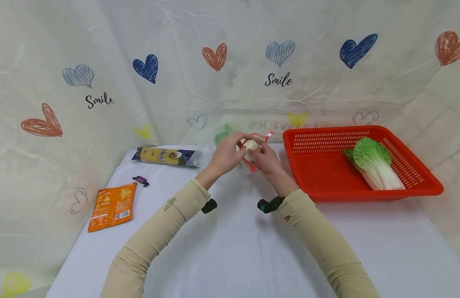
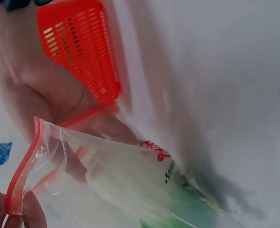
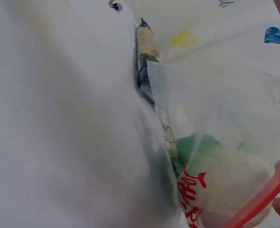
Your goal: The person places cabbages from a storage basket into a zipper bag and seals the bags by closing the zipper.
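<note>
A clear zip bag (image 2: 106,152) with a red zip edge hangs above the far part of the table. A napa cabbage (image 1: 252,151) lies inside it, its pale base at the bag's mouth and its green leaves towards the far end. My left hand (image 1: 230,151) pinches the red edge, as the fingertips (image 2: 30,211) in the left wrist view show. My right hand (image 1: 266,159) holds the cabbage's base at the mouth, its fingers partly behind the plastic. In the right wrist view the cabbage (image 3: 235,180) shows through the printed bag.
A red basket (image 1: 315,165) stands on the right with another napa cabbage (image 1: 375,165) in it. To the left lie a yellow and blue packet (image 1: 164,156), a small purple-wrapped sweet (image 1: 141,181) and an orange snack packet (image 1: 112,207). A heart-printed sheet (image 1: 248,91) hangs behind the table.
</note>
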`<state>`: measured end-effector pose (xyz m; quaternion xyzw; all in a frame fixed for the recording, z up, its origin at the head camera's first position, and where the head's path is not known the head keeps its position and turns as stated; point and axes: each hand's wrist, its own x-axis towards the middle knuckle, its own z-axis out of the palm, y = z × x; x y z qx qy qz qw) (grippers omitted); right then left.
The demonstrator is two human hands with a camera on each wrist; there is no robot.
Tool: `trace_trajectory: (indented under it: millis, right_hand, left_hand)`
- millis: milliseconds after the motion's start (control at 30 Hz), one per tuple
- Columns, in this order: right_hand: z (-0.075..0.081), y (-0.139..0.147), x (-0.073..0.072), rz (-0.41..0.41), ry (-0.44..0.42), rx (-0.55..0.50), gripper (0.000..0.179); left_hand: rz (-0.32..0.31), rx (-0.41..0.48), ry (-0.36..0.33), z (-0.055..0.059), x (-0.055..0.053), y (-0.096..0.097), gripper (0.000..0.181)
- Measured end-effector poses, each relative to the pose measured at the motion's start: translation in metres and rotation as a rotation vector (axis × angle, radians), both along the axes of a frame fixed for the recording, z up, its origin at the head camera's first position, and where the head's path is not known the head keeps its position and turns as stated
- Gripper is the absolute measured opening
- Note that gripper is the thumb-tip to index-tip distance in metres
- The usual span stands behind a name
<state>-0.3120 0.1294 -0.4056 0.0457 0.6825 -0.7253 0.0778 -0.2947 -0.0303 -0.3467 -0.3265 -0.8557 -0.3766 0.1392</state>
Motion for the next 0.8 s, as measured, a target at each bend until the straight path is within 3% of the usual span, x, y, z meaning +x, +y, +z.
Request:
trace_trajectory:
  millis: [200,300,533,667,800]
  right_hand:
    - [0.02,0.013,0.016,0.114,0.071,0.37,0.057]
    - [0.032,0.022,0.023,0.083,0.102,0.415,0.048]
    - [0.042,0.04,0.02,-0.107,0.078,0.076,0.04]
    - [0.036,0.045,0.016,-0.127,0.06,-0.065,0.038]
    - [0.03,0.048,0.012,-0.093,0.047,-0.197,0.031]
  left_hand:
    - [0.089,0.129,-0.138,0.014,-0.009,-0.006,0.035]
    - [0.102,0.162,-0.176,0.02,-0.012,-0.01,0.034]
    - [0.084,0.184,-0.204,0.024,-0.013,-0.017,0.031]
    - [0.061,0.201,-0.231,0.025,-0.013,-0.019,0.03]
    - [0.015,0.241,-0.271,0.03,-0.014,-0.02,0.031]
